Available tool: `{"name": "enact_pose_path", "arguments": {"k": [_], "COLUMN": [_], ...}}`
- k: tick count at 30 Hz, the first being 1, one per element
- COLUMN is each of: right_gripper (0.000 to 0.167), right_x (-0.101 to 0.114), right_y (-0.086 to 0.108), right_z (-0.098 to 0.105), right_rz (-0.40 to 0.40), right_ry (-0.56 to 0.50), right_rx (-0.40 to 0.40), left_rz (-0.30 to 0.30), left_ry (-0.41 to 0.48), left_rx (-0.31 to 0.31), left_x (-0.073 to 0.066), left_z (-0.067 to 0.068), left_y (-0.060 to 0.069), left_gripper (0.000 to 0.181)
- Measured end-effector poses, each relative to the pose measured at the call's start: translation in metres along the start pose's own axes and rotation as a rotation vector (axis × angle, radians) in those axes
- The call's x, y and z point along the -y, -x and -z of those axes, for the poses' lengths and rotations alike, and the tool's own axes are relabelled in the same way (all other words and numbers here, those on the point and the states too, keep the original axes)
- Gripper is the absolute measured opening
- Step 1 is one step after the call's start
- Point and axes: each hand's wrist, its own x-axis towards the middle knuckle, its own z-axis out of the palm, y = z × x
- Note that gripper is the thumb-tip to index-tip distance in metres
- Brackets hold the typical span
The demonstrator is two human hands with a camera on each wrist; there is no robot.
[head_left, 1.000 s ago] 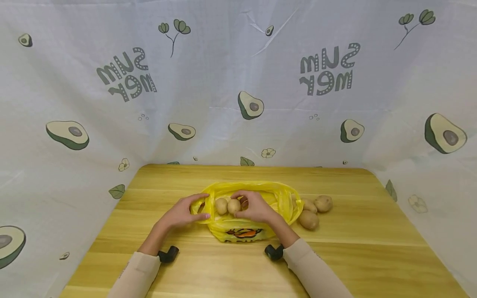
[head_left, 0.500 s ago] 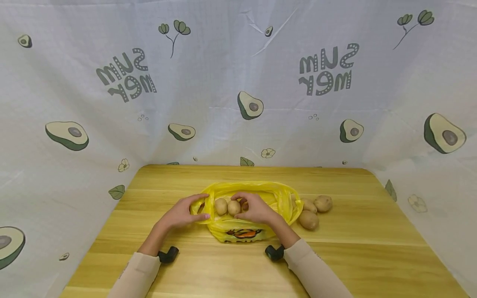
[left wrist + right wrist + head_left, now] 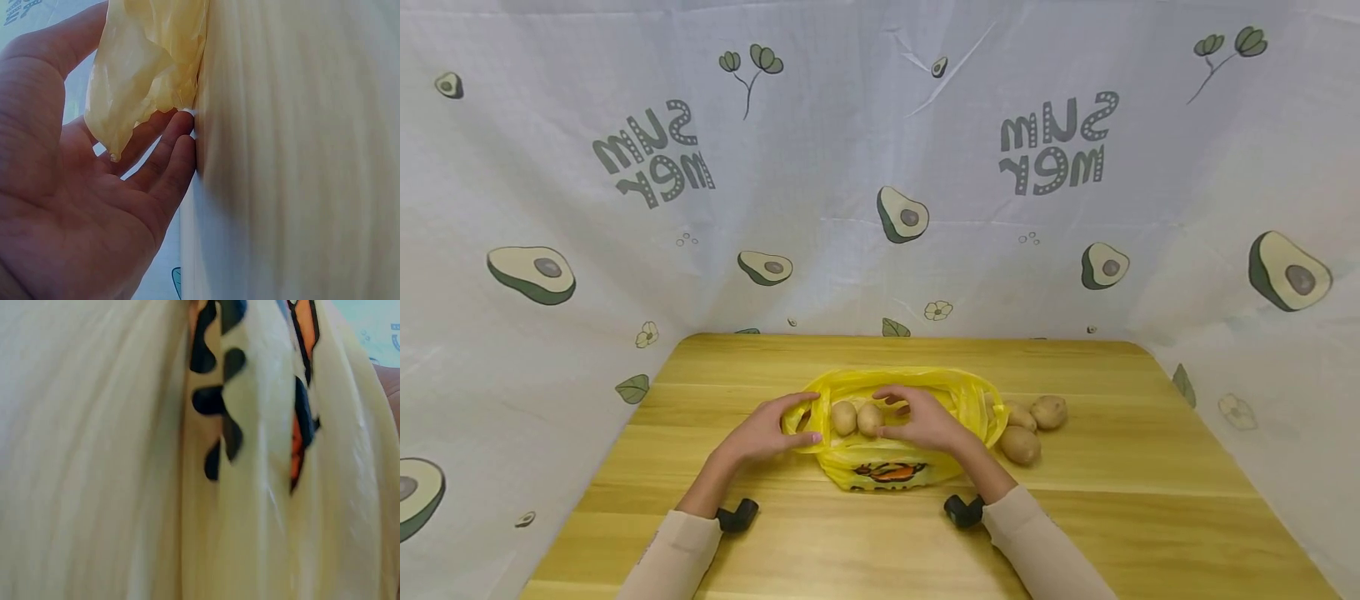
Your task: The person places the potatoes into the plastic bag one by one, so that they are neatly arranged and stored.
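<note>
A yellow plastic bag (image 3: 887, 454) lies mouth up on the wooden table, with a printed front. My left hand (image 3: 767, 429) is at the bag's left end, thumb and forefinger spread apart and touching its rim. In the left wrist view, the crumpled plastic (image 3: 147, 69) lies between thumb and relaxed fingers. Two potatoes, a left potato (image 3: 844, 418) and a right potato (image 3: 869, 420), sit side by side in the bag. My right hand (image 3: 921, 421) is over the mouth, fingers parted, thumb tip beside the right potato. The right wrist view shows mostly the bag's printed side (image 3: 269, 456).
Several loose potatoes (image 3: 1020, 445) lie on the wooden table (image 3: 1120, 500) just right of the bag. A white curtain (image 3: 820, 150) with avocado prints hangs behind the table and along both sides. Black wrist devices (image 3: 738, 516) sit below the hands.
My right hand has let go of the right potato and shifted slightly right, its fingers lifting away. The left hand has stayed at the bag's rim. The head view tilts slightly.
</note>
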Motion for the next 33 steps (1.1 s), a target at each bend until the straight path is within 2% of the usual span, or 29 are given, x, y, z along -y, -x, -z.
{"name": "enact_pose_path", "arguments": {"k": [9, 17, 21, 33], "right_gripper": [0.053, 0.051, 0.047, 0.048], "right_x": [-0.001, -0.001, -0.003, -0.008], "right_y": [0.013, 0.027, 0.035, 0.056], "right_z": [0.016, 0.032, 0.041, 0.07], "right_rz": [0.033, 0.052, 0.074, 0.036], "right_ry": [-0.062, -0.074, -0.046, -0.034], "right_rx": [-0.017, -0.1, -0.155, -0.228], "left_rz": [-0.015, -0.007, 0.001, -0.001], "left_ry": [0.005, 0.007, 0.009, 0.008], "left_rx": [-0.005, -0.002, 0.001, 0.003], "left_x": [-0.002, -0.002, -0.004, -0.004], "left_z": [0.001, 0.001, 0.001, 0.001], "left_y": [0.002, 0.001, 0.002, 0.003], "left_gripper": [0.078, 0.078, 0.078, 0.078]}}
